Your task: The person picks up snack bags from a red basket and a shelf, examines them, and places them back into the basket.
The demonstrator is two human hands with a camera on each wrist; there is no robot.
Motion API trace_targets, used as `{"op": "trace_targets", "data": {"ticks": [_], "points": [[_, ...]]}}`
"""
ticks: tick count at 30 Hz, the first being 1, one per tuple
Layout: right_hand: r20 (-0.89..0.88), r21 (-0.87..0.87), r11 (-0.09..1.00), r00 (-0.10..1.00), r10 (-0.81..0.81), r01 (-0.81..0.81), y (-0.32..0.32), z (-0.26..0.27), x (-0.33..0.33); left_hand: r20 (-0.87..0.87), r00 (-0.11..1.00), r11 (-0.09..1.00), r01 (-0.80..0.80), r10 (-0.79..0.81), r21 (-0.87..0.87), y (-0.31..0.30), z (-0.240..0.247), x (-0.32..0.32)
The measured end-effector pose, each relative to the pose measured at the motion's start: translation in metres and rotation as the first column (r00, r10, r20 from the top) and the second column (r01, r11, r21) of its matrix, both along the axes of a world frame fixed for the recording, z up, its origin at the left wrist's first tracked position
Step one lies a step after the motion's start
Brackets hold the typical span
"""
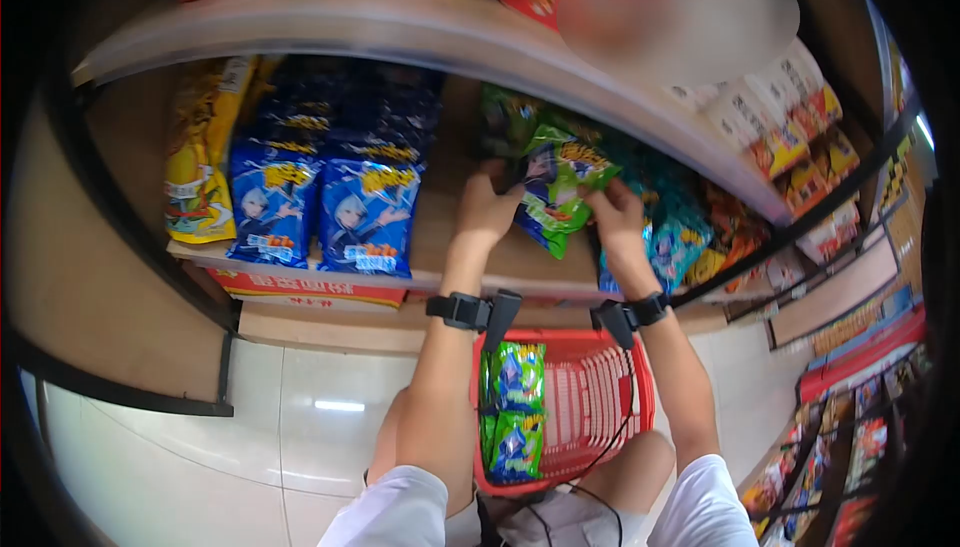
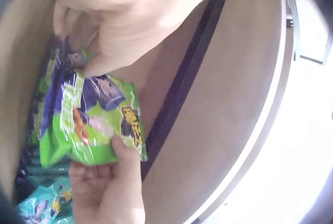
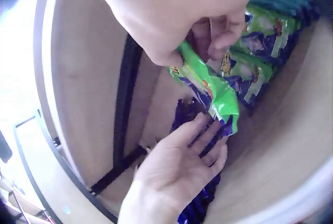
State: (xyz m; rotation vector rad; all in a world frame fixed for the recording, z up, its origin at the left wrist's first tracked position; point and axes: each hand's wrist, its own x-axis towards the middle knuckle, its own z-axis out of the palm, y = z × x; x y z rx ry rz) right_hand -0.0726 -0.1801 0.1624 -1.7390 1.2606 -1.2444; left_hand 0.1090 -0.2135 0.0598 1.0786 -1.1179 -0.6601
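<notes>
A green and purple snack bag (image 1: pixel 562 187) (image 2: pixel 99 114) (image 3: pixel 218 96) hangs between both hands at the shelf's front. My left hand (image 1: pixel 488 209) (image 2: pixel 130 16) (image 3: pixel 177 169) holds its purple edge between thumb and fingers. The opposite edge is pinched by my right hand (image 1: pixel 617 215) (image 2: pixel 112 187) (image 3: pixel 182 16), thumb on the printed face, fingers partly hidden behind. More green bags (image 1: pixel 508 119) (image 3: pixel 250 75) lie on the shelf behind it. Below, a red basket (image 1: pixel 645 387) contains green bags (image 1: pixel 520 377) along its left side.
Blue bags (image 1: pixel 368 209) and a yellow bag (image 1: pixel 200 157) stand left on the shelf (image 1: pixel 450 257); teal bags (image 1: pixel 678 237) (image 2: pixel 47 203) are at the right. An upper shelf edge (image 1: pixel 400 52) runs above the hands. A black post (image 1: pixel 800 222) slants at the right.
</notes>
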Motion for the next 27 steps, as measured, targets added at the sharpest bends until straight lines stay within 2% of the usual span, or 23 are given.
{"op": "trace_targets", "data": {"ticks": [1,2,3,5,6,8,9,11,12,14,17,18,19,21,22,25,27], "points": [[0.061,0.005,1.0,0.998,0.004,-0.004,0.018,0.001,-0.015,-0.038,0.977,0.976,0.21,-0.208,0.055,0.01,0.005,-0.006],[0.065,0.011,0.999,0.997,-0.039,0.038,0.04,0.006,-0.028,-0.087,0.91,0.905,0.412,-0.405,0.102,0.028,0.027,-0.008],[0.07,0.018,0.996,0.994,-0.087,0.086,0.058,0.005,-0.043,-0.15,0.8,0.788,0.599,-0.581,0.141,0.043,0.047,-0.012],[0.254,0.137,0.982,0.954,-0.159,0.127,0.083,-0.012,-0.076,-0.178,0.642,0.606,0.764,-0.746,0.221,0.057,0.059,-0.028],[0.296,0.174,0.976,0.938,-0.178,0.131,0.092,-0.021,-0.094,-0.156,0.625,0.592,0.778,-0.765,0.212,0.063,0.057,-0.039],[0.51,0.227,0.973,0.846,-0.154,0.04,0.115,-0.032,-0.103,-0.173,0.529,0.474,0.835,-0.831,0.279,0.076,0.057,-0.057],[0.521,0.25,0.968,0.842,-0.139,0.005,0.12,-0.044,-0.118,-0.174,0.488,0.423,0.852,-0.855,0.31,0.081,0.053,-0.066],[0.581,0.321,0.947,0.789,-0.2,0.004,0.137,-0.056,-0.127,-0.036,0.513,0.456,0.79,-0.857,0.41,0.095,0.045,-0.083],[0.571,0.325,0.946,0.799,-0.188,-0.009,0.143,-0.062,-0.132,0.063,0.518,0.488,0.752,-0.853,0.443,0.101,0.043,-0.088],[0.548,0.357,0.934,0.815,-0.187,-0.025,0.151,-0.069,-0.14,0.045,0.477,0.439,0.762,-0.878,0.477,0.113,0.039,-0.097],[0.608,0.471,0.865,0.774,-0.176,-0.173,0.165,-0.07,-0.145,-0.009,0.445,0.374,0.763,-0.896,0.527,0.133,0.038,-0.106],[0.556,0.523,0.837,0.808,-0.193,-0.16,0.166,-0.078,-0.153,-0.017,0.441,0.367,0.766,-0.897,0.528,0.134,0.036,-0.109],[0.493,0.543,0.829,0.851,-0.183,-0.136,0.167,-0.084,-0.157,0.036,0.48,0.42,0.726,-0.876,0.544,0.133,0.03,-0.113],[0.423,0.601,0.77,0.903,-0.08,-0.213,0.171,-0.096,-0.164,0.141,0.554,0.526,0.634,-0.82,0.567,0.133,0.014,-0.117],[0.412,0.626,0.74,0.91,-0.048,-0.245,0.172,-0.105,-0.168,0.35,0.512,0.599,0.479,-0.784,0.641,0.128,0.011,-0.116],[0.373,0.704,0.659,0.928,-0.026,-0.265,0.181,-0.127,-0.17,0.315,0.47,0.512,0.382,-0.824,0.769,0.136,0.015,-0.118],[0.337,0.735,0.612,0.941,0.044,-0.292,0.183,-0.154,-0.177,0.31,0.352,0.433,0.356,-0.883,0.828,0.135,-0.001,-0.12]]}}
